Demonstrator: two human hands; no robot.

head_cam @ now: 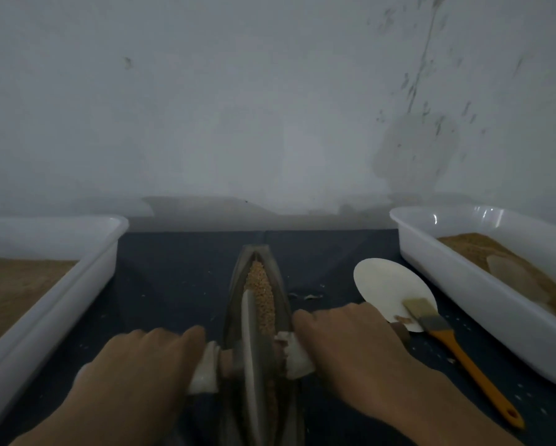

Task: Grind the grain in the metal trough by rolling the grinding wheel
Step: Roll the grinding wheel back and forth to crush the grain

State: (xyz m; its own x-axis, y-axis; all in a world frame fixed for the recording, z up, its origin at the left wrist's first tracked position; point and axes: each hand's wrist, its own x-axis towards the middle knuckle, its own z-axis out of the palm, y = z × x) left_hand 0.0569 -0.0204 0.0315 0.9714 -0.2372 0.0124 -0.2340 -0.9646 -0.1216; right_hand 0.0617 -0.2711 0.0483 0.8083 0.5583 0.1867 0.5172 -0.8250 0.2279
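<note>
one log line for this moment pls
left hand on axle | right hand on axle | grinding wheel upright in metal trough | grain ahead of wheel

White tray (86, 272) at left, white tray (482, 304) at right, orange-handled brush (463, 352) on white disc (389, 288)

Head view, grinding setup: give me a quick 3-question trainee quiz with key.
1. True or false: the grinding wheel stands on edge inside the metal trough.
2. Where does the brush lie? A) in the left tray B) on the mat right of the trough, bristles on the white disc C) in the trough
3. Fill in: the left hand and right hand each rest on one end of the wheel's ____.

Key: 1 true; 2 B; 3 axle handle. Whole grain lies in the trough beyond the wheel.
</note>
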